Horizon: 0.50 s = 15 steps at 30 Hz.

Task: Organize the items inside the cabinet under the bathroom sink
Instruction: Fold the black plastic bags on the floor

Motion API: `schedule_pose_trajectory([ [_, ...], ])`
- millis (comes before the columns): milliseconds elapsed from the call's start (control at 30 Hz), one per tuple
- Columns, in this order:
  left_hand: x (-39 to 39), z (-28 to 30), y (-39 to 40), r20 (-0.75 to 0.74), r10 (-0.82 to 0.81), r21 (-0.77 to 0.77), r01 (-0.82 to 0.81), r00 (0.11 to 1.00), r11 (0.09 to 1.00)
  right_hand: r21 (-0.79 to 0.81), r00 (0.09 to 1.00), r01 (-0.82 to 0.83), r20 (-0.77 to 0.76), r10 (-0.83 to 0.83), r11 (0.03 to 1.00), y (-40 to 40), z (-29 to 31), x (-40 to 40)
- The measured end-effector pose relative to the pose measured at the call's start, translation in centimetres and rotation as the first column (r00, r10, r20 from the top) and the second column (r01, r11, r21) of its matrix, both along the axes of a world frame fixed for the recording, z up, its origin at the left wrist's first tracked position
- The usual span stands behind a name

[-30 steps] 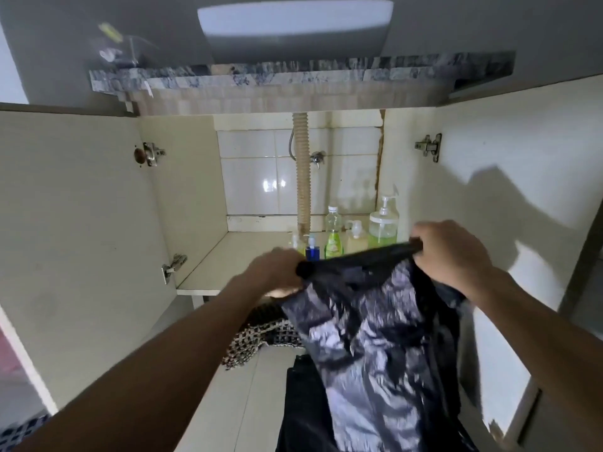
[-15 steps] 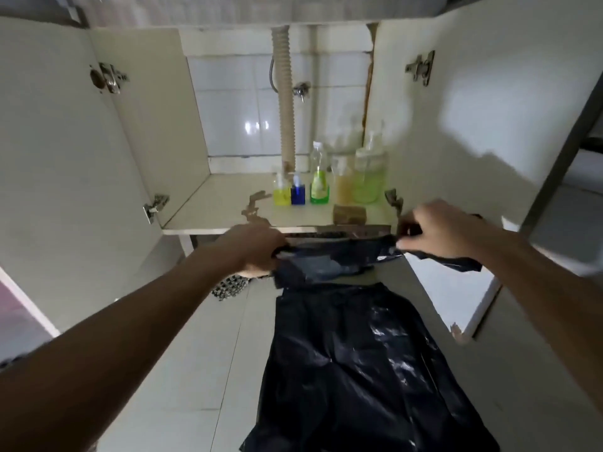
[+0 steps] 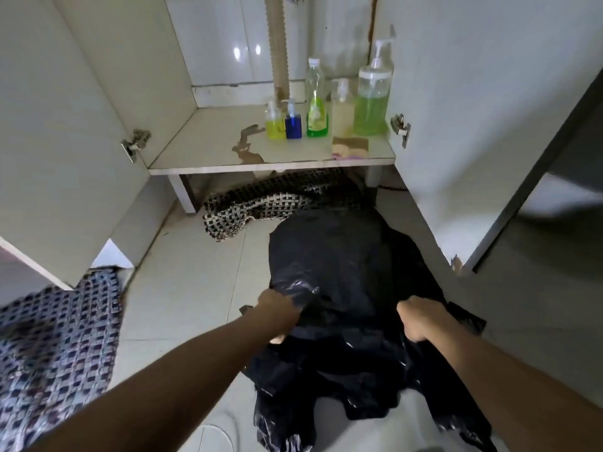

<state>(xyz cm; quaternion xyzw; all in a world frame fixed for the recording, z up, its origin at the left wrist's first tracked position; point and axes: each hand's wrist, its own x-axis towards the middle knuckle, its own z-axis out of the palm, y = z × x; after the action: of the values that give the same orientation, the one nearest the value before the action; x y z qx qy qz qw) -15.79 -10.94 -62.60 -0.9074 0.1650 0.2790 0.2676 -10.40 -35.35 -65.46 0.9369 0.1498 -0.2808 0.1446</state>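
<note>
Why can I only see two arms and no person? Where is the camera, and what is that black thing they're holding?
The camera sits on the person's head and looks down, so you see only their arms, as if through their eyes. There is one picture, from that head camera. The left hand and the right hand each grip a black plastic bag that lies spread on the tiled floor. Ahead is the open cabinet under a sink. On its shelf stand five bottles in a row: a small yellow one, a small blue one, a tall green one, a pale one and a big green pump bottle. A checked mat lies under the shelf.
</note>
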Motion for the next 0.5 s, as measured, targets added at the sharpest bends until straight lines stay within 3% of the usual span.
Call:
schedule_pose_trajectory([
  [100,-2.1,-3.7,-0.8,-0.098,0.05,0.045,-0.046,0.994,0.998,-0.077,0.975,0.087,-0.2,-0.101,0.993,-0.7,-1.9,-0.3],
  [200,-3.0,-5.6,-1.0,-0.282,0.195,0.035,-0.193,0.939,0.981,-0.16,0.876,0.197,-0.414,-0.247,0.967,-1.5,-3.3,-0.2],
  [233,-2.9,-5.6,-1.0,-0.389,0.307,0.023,-0.324,0.869,0.946,-0.153,0.833,0.251,-0.47,-0.294,0.956,-1.9,-3.7,-0.1],
  [300,-2.0,-5.2,-0.6,-0.582,0.511,0.002,-0.628,0.632,0.778,-0.121,0.751,0.391,-0.531,-0.392,0.913,-2.5,-4.1,0.2],
  [333,-1.4,-4.8,0.0,-0.615,0.56,-0.034,-0.729,0.555,0.684,-0.074,0.733,0.452,-0.537,-0.417,0.889,-2.9,-4.0,0.4],
  [400,-0.5,-4.2,1.7,-0.56,0.634,-0.179,-0.825,0.533,0.536,0.136,0.76,0.567,-0.467,-0.452,0.812,-3.8,-3.9,1.4],
  [467,-0.1,-4.9,3.6,-0.357,0.751,-0.362,-0.823,0.556,0.437,0.373,0.807,0.59,-0.25,-0.535,0.716,-5.0,-3.9,2.6],
  [500,-0.3,-5.5,4.6,-0.291,0.816,-0.406,-0.837,0.499,0.367,0.453,0.787,0.593,-0.148,-0.599,0.666,-5.7,-4.1,3.1],
])
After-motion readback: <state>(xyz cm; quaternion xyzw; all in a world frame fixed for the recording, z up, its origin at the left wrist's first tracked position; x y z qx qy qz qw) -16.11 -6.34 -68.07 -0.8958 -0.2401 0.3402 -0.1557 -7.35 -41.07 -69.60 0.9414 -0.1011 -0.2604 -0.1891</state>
